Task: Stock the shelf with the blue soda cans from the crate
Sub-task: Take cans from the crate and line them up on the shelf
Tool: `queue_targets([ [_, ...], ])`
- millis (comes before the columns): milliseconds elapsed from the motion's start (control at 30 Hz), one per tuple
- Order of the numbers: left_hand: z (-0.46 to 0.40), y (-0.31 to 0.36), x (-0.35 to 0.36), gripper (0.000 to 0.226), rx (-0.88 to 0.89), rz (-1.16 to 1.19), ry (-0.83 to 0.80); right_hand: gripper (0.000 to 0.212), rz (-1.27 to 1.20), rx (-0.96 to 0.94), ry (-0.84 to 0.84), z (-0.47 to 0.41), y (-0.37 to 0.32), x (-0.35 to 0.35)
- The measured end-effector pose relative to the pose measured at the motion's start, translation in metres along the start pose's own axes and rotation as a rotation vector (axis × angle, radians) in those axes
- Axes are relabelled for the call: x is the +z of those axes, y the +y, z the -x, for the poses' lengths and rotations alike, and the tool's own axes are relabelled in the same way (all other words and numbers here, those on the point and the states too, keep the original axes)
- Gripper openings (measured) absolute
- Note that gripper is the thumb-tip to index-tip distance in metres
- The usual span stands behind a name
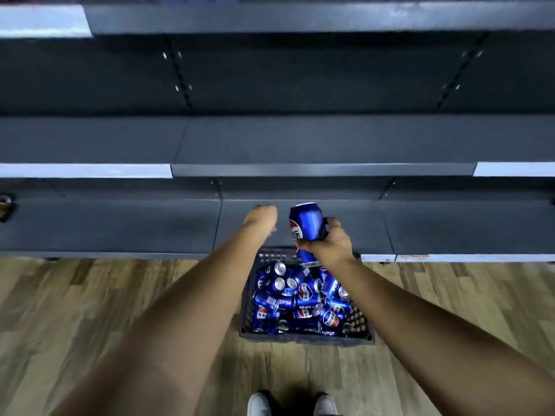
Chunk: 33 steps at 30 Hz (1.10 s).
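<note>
A dark plastic crate (247, 310) stands on the floor in front of the shelving, filled with several blue soda cans (303, 301) lying in a jumble. My right hand (330, 240) grips one blue can (306, 220) and holds it tilted above the crate's far edge, over the bottom shelf (135, 226). Another blue can (307, 257) shows just under that hand; I cannot tell whether the hand holds it. My left hand (260, 217) hovers over the bottom shelf beside the can, fingers bent down out of sight, with nothing visible in it.
Dark grey shelf boards run across the view, a middle shelf (270, 139) above the bottom one, no cans on either. The floor (90, 310) is wood-patterned. My shoes (261, 405) stand just behind the crate. A small object (5, 205) sits at the far left.
</note>
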<state>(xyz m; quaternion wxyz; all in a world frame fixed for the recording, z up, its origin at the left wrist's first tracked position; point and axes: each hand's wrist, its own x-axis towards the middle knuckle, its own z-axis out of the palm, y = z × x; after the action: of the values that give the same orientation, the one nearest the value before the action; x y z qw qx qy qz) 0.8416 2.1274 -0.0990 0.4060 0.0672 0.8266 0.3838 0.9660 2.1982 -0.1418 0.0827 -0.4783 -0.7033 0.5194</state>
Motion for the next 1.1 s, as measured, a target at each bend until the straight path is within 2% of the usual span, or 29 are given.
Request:
queue_targets([
  [100, 0.031, 0.026, -0.01, 0.019, 0.043, 0.099, -0.074, 0.056, -0.035, -0.072, 0.044, 0.017, -0.04, -0.014],
  [200, 0.056, 0.047, -0.021, 0.015, 0.143, 0.14, -0.118, 0.056, -0.053, -0.137, 0.063, 0.033, -0.075, -0.028],
  [433, 0.103, 0.089, -0.041, 0.054, 0.386, 0.286, -0.025, 0.062, -0.147, -0.276, 0.076, 0.072, -0.139, -0.05],
  [567, 0.129, 0.106, -0.048, 0.047, 0.465, 0.393, 0.017, 0.062, -0.19, -0.358, 0.1, 0.095, -0.163, -0.058],
  [700, 0.149, 0.118, -0.059, 0.04, 0.539, 0.517, 0.054, 0.072, -0.213, -0.45, 0.112, 0.11, -0.181, -0.067],
  [867, 0.163, 0.127, -0.071, 0.031, 0.629, 0.515, 0.068, 0.08, -0.288, -0.476, -0.016, 0.12, -0.193, -0.083],
  [933, 0.165, 0.128, -0.076, 0.028, 0.65, 0.495, 0.05, 0.074, -0.34, -0.47, -0.101, 0.123, -0.193, -0.091],
  [1100, 0.168, 0.137, -0.081, 0.045, 0.635, 0.553, 0.052, 0.062, -0.367, -0.387, -0.331, 0.121, -0.191, -0.106],
])
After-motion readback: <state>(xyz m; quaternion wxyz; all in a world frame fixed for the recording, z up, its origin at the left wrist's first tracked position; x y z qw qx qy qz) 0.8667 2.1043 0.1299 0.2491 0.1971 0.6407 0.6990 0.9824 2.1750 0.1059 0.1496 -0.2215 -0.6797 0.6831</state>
